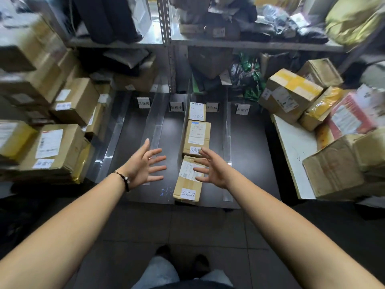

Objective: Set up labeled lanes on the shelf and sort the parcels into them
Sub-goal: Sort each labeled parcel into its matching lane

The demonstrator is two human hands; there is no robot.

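A dark shelf surface (250,155) is split into lanes by clear strips, with white lane labels (144,102) standing along the back. Three cardboard parcels lie in a row in the third lane: the near parcel (187,185), the middle parcel (196,136) and the far parcel (196,111), each with a white tag. My left hand (143,165) hovers with spread fingers over the second lane, holding nothing. My right hand (212,167) hovers, fingers spread, just above the near parcel's far end.
Stacked cardboard boxes (52,147) crowd the left side. More boxes (289,94) pile on the right over a white board (298,147). Upper shelves behind hold dark bags and parcels. A perforated metal post (171,65) stands at the back. My feet show on the tiled floor.
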